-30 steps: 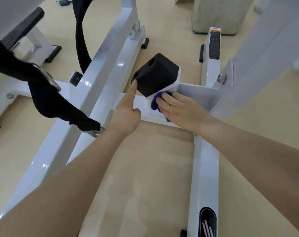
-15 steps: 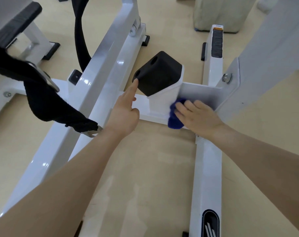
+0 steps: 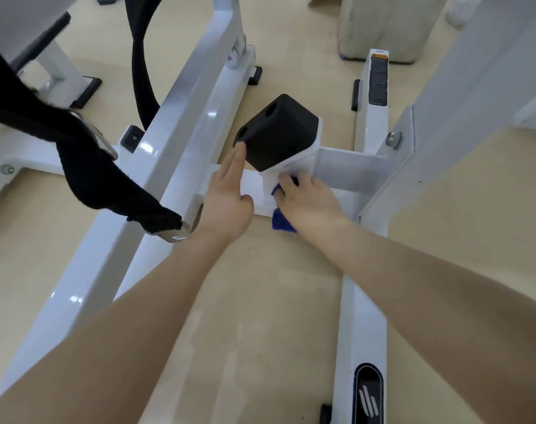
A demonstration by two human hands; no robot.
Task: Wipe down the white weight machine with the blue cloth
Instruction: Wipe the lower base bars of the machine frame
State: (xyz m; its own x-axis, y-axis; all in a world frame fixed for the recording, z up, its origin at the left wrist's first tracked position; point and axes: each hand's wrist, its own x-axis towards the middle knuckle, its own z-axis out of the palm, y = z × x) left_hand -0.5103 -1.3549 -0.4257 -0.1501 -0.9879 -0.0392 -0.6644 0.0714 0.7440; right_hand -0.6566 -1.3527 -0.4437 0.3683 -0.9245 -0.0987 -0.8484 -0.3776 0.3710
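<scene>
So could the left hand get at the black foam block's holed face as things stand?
Probably yes: the left hand lies open, fingertips already at the black foam block, nothing between them; the right hand works the blue cloth below.

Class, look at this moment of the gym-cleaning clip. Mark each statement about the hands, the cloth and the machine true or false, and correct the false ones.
1. The right hand holds the blue cloth against the white weight machine. True.
2. The left hand grips the cloth. False: it holds nothing; its straight fingers reach the black rubber block.
3. The black block has two round holes in one face. True.
4. The black strap lies on the person's right. False: it hangs on the left.
5. The cloth lies on the floor. False: the right hand holds it.
</scene>
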